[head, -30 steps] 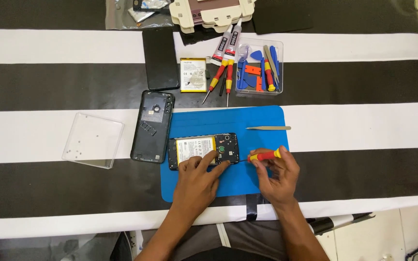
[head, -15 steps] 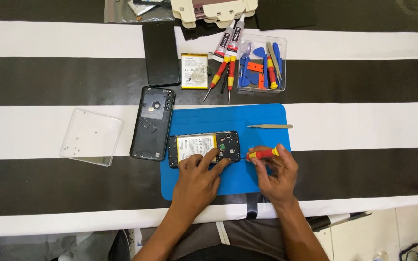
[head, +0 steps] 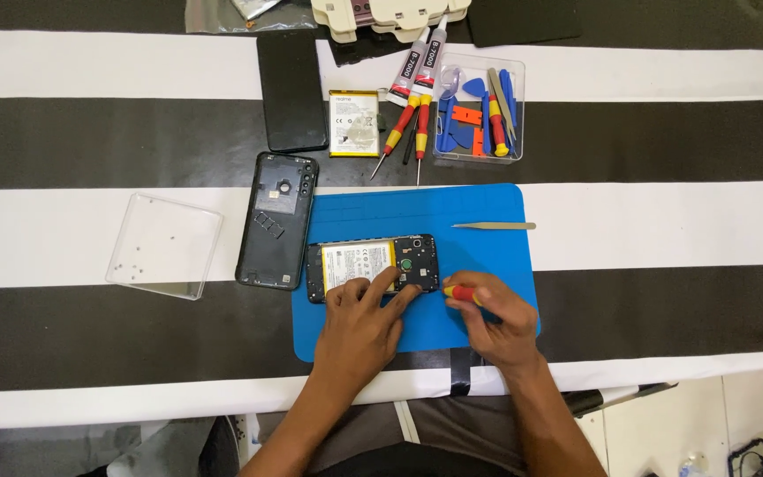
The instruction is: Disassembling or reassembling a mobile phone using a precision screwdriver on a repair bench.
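Observation:
An opened phone [head: 373,264] with its battery showing lies on the blue work mat [head: 479,208]. My left hand [head: 362,324] rests on the phone's near edge, fingers spread across the battery and board. My right hand [head: 498,320] grips a red and yellow screwdriver [head: 461,294], whose tip points toward the phone's right end. The hand hides most of the tool's handle.
The phone's black back cover [head: 275,219] lies left of the mat, beside a clear lid [head: 165,246] with small screws. Behind are a black screen panel [head: 291,92], a spare battery [head: 353,123], two more screwdrivers [head: 408,124], glue tubes [head: 417,62], a clear tool tray [head: 477,110] and tweezers [head: 494,226].
My right hand has turned the screwdriver and moved its tip left, closer to the phone's right end. The left hand stays on the phone.

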